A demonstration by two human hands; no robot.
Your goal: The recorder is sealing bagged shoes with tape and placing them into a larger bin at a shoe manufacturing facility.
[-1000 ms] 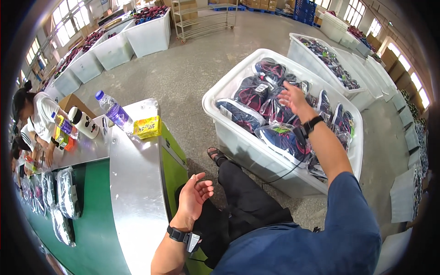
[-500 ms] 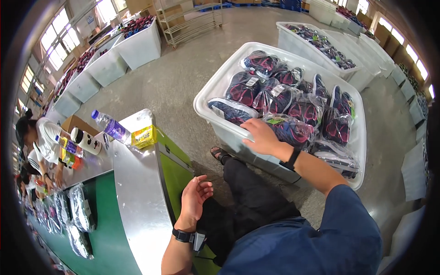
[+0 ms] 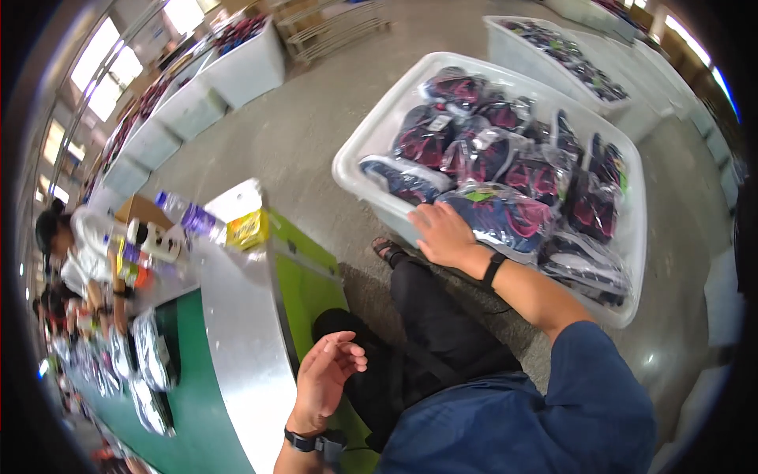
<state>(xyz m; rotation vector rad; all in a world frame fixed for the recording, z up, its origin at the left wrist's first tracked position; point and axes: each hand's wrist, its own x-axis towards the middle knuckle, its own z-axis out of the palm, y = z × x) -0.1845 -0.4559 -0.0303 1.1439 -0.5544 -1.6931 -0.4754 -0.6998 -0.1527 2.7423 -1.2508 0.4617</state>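
A large white plastic bin (image 3: 359,130) stands in front of me to the right, filled with several dark blue and pink shoes in clear plastic bags. My right hand (image 3: 444,235) lies over the bin's near rim with its fingers stretched out and holds nothing I can see. Just beyond it is a bagged shoe pair (image 3: 497,219) with a green tag. Over the edge of the metal-topped conveyor table, my left hand (image 3: 328,371) hovers with its palm turned up and fingers loosely bent, nothing in it.
A green conveyor belt (image 3: 197,379) carries bagged shoes (image 3: 150,351) on my left. On the metal table end (image 3: 237,316) are a bottle with a purple cap (image 3: 189,215) and a yellow packet (image 3: 247,229). A co-worker (image 3: 83,245) stands beyond. More shoe bins (image 3: 245,71) line the floor.
The view has tilted slightly, so the bin sits a little higher. My right hand has drawn back slightly toward me along the rim. The left hand has shifted slightly down and left.
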